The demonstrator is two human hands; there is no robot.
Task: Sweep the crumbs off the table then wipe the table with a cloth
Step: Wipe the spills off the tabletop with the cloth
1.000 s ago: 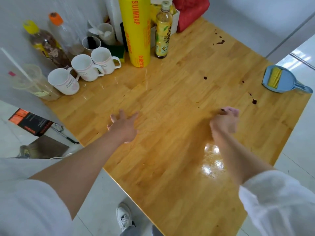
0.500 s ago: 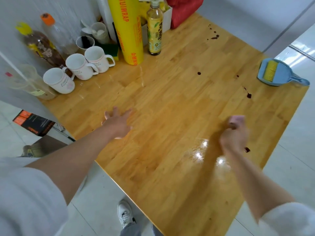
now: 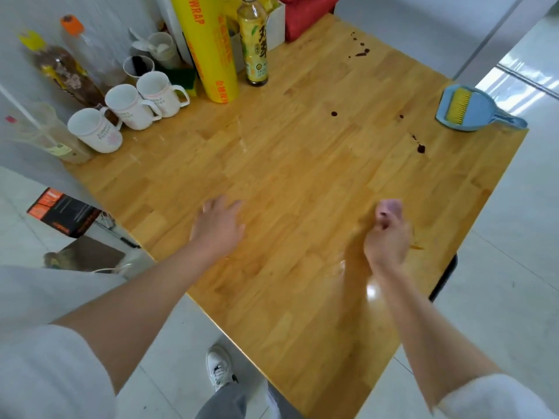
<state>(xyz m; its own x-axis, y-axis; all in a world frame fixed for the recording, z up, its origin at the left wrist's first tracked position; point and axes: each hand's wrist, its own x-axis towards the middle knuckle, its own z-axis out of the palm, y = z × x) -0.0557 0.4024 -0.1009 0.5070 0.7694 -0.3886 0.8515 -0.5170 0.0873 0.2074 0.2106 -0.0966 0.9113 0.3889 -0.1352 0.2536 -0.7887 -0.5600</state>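
The honey-coloured wooden block-pattern table (image 3: 302, 182) showed dark brown spots (image 3: 421, 149) toward the right of the frame. Upper right lay a pale blue plastic dustpan (image 3: 481, 111) with a yellow-bristled brush (image 3: 458, 105). At the top stood a yellow cling-wrap roll with orange lettering (image 3: 208, 49); at the left, three white mugs with pink print (image 3: 133, 111).

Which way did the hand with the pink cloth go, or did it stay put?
Yes, it moved. The right hand, gripping the cloth, slid back toward the person, farther from the dark spot near the dustpan.
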